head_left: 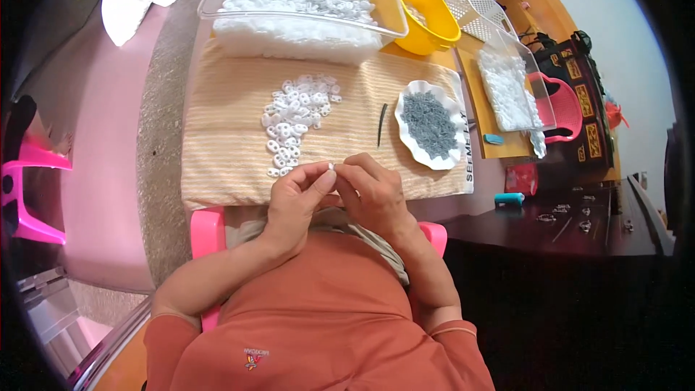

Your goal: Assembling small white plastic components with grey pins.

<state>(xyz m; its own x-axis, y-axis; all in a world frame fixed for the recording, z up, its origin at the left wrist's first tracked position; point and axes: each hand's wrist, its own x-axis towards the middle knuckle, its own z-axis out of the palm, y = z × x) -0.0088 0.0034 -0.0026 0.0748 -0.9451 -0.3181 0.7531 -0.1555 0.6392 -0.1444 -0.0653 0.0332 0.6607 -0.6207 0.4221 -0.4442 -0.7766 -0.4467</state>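
1. I see my left hand (295, 199) and right hand (373, 192) both pinching one tiny white plastic piece (331, 166) at frame centre.
2. I judge it light, stiff and slippery; fingertip edges suit.
3. Loose white pieces (295, 119) lie just above, on the worktop (224, 137).

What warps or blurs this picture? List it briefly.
Head view: fisheye bends the clear plastic tray and striped cloth board edges; black vignette rings the frame; light is soft and even; the tiny white piece between left hand and right hand is too small to resolve.
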